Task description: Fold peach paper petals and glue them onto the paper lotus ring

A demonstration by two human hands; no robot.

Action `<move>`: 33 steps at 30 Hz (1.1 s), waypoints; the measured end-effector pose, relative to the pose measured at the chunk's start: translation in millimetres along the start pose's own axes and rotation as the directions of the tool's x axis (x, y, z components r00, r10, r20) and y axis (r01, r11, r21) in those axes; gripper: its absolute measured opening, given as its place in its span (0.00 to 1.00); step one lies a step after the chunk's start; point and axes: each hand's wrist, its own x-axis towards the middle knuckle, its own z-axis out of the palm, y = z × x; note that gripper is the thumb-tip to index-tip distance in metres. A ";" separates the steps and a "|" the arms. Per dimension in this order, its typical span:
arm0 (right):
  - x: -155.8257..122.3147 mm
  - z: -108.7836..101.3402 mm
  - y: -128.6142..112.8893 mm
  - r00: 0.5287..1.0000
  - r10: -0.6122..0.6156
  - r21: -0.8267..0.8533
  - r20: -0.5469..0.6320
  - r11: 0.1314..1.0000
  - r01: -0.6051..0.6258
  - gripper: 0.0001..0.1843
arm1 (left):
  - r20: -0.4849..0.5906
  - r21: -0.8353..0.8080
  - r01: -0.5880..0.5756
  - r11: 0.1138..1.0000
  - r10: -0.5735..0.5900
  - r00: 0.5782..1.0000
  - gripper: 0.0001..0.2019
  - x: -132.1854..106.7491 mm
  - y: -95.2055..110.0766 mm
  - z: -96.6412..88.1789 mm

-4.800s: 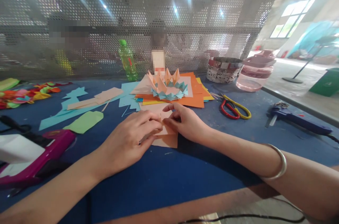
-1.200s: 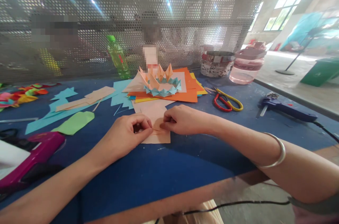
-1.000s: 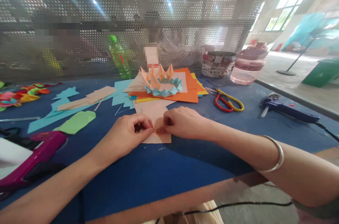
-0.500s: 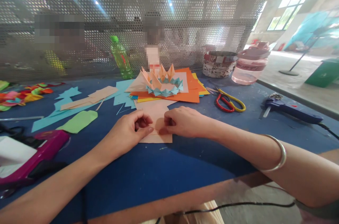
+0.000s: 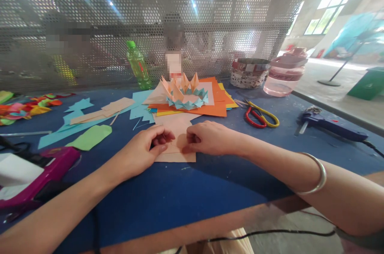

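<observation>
Both my hands rest on a peach sheet of paper (image 5: 177, 157) lying on the blue table (image 5: 192, 194). My left hand (image 5: 142, 152) has its fingers curled and its thumb pressed on a small folded peach piece (image 5: 172, 148) at the sheet's middle. My right hand (image 5: 210, 139) is closed too, pinching the same folded piece from the right. A silver bangle (image 5: 315, 174) circles my right forearm. Beyond the hands stands a folded paper crown of peach and teal points (image 5: 184, 94) on orange sheets (image 5: 216, 108).
Red and yellow scissors (image 5: 261, 116) and a blue glue gun (image 5: 330, 126) lie to the right. A magenta glue gun (image 5: 39, 174) sits at the left, with teal, peach and green paper scraps (image 5: 90, 136). A green bottle (image 5: 136, 64), a basket (image 5: 247, 72) and a pink jar (image 5: 283, 76) stand by the perforated screen.
My left thumb has slid a little leftward off the fold's middle while the right hand keeps its pinch. The view has shifted slightly; the paper stays in place.
</observation>
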 end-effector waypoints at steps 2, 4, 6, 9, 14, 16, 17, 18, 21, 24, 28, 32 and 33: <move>0.1 -0.2 0.2 1.000 -0.010 0.007 0.000 1.000 0.010 0.12 | 0.013 0.008 -0.010 1.000 0.009 1.000 0.12 -1.1 -1.0 -0.8; 0.2 -0.5 0.6 1.000 -0.018 0.010 0.006 1.000 0.018 0.11 | 0.018 0.017 -0.024 1.000 0.024 1.000 0.14 -2.3 -3.1 -1.5; 0.3 -0.9 0.8 1.000 -0.013 0.009 0.018 1.000 0.013 0.11 | 0.022 0.024 -0.043 0.999 0.042 0.999 0.15 -3.2 -5.6 -2.6; 0.4 -1.2 0.6 1.000 -0.004 0.006 0.018 1.000 0.004 0.11 | 0.012 0.053 -0.078 0.996 0.078 0.997 0.15 -4.4 -7.1 -5.1; -0.1 -2.0 0.7 1.000 0.008 0.010 0.022 1.000 -0.008 0.10 | 0.018 0.402 -0.329 0.855 0.352 0.936 0.13 -12.5 2.0 -6.6; -0.3 -2.1 1.2 1.000 0.000 0.012 0.025 1.000 -0.001 0.10 | 0.085 0.558 -0.396 0.729 0.425 0.901 0.18 -18.6 7.9 -3.9; -0.4 -2.1 1.6 1.000 -0.004 0.014 0.022 1.000 0.004 0.11 | 0.114 0.621 -0.407 0.669 0.437 0.892 0.19 -21.7 10.8 -1.8; -0.4 -2.0 2.0 1.000 -0.007 0.017 0.018 1.000 0.006 0.11 | 0.142 0.668 -0.422 0.613 0.452 0.881 0.19 -24.8 13.4 0.5; -0.4 -1.2 3.1 1.000 -0.003 0.032 0.016 0.999 0.002 0.13 | 0.168 0.755 -0.423 0.501 0.476 0.863 0.19 -31.8 20.0 7.4; -0.1 -0.5 3.9 1.000 -0.009 0.035 0.018 0.999 0.009 0.14 | 0.169 0.775 -0.420 0.472 0.486 0.857 0.22 -35.6 24.7 11.5; 0.6 0.1 4.0 1.000 -0.011 0.031 0.018 0.999 0.010 0.17 | 0.178 0.790 -0.422 0.445 0.492 0.852 0.23 -38.2 27.7 13.2; 0.9 -0.2 2.8 1.000 -0.004 0.033 0.020 0.999 0.004 0.16 | 0.187 0.815 -0.419 0.400 0.503 0.844 0.24 -39.5 29.1 14.0; 1.0 -0.4 2.5 1.000 0.000 0.033 0.023 0.999 0.000 0.15 | 0.188 0.816 -0.422 0.395 0.509 0.840 0.23 -39.6 29.3 14.0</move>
